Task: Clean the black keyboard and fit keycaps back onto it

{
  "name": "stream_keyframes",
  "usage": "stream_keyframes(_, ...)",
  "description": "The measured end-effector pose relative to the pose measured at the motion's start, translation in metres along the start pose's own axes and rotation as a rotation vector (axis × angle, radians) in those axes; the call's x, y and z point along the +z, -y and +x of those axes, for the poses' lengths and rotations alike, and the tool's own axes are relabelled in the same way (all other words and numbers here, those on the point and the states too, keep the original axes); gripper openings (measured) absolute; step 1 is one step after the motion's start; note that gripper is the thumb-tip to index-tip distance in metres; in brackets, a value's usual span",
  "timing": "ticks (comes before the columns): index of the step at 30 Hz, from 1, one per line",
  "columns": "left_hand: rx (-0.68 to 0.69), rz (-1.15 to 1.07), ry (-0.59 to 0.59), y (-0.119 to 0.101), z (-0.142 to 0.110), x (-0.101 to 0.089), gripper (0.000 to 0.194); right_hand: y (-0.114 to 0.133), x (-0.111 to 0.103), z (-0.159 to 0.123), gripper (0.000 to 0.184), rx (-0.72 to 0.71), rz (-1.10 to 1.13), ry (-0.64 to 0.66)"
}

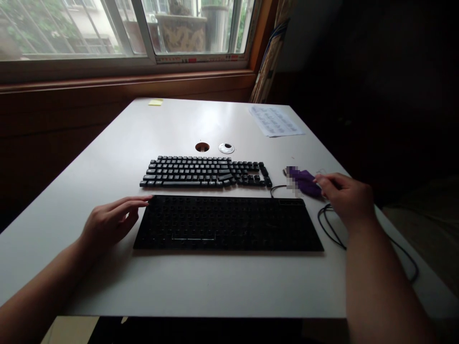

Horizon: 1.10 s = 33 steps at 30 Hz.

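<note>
Near the front middle of a white desk (215,286), a black keyboard base (236,224) lies flat, its sockets bare of keycaps and its long axis running left to right, crosswise to the person seated before it. The left hand (113,222) is the nearer, its fingertips meeting the base's far left corner, fingers stretched out and grasping nothing visible. The right hand (340,193) hovers past the base's far right corner, apart from it, thumb and fingers drawn together at the edge of a crumpled purple cloth (310,184); whether they pinch the cloth or a thin wire loop (322,171) just behind cannot be told. Just beyond the base, a set of black keycaps (193,172) sits in rows that parallel it, with a gap toward the right end. A dark cable (327,237) coils to the right of the base. Farther beyond the base are a round hole (202,147) in the desktop and a silvery ring (226,148) beside it, then a yellow note (155,102) to the far left and printed sheets (276,121) to the far right. No brand can be read: keycap legends are too small, the sheets' lines blur, and a pixelated patch hides part of the cloth.
</note>
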<state>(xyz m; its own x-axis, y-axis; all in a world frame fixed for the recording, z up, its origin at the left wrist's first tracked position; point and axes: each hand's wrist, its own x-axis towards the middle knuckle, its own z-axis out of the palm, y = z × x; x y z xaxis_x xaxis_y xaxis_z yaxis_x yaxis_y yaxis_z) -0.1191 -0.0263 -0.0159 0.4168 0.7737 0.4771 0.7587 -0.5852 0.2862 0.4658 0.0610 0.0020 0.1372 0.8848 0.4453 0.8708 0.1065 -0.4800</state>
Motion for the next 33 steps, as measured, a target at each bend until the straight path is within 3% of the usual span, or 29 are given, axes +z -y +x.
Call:
stream_keyframes(20,-0.074,0.022,-0.044,-0.012,0.008,-0.001,0.033,-0.007,0.006,0.001,0.03,0.009,-0.014,0.024)
stream_keyframes(26,-0.107,-0.064,-0.013,0.001,0.01,0.005,0.027,-0.005,0.008,0.002,0.032,0.032,-0.024,0.043)
stream_keyframes(33,-0.093,-0.109,0.034,0.013,0.011,0.01,0.027,0.006,0.016,0.002,0.031,-0.034,-0.007,0.11)
